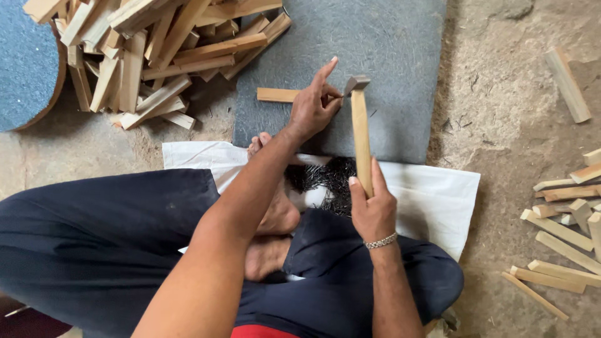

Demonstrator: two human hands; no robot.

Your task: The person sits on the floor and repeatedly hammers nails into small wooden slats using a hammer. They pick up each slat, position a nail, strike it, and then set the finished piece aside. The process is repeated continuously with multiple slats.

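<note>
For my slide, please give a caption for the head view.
Seated person's right hand holds a hammer while left hand steadies a wood strip.

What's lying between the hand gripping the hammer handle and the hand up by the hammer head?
In the head view, a heap of dark nails on the white cloth lies between the right hand and left hand.
</note>
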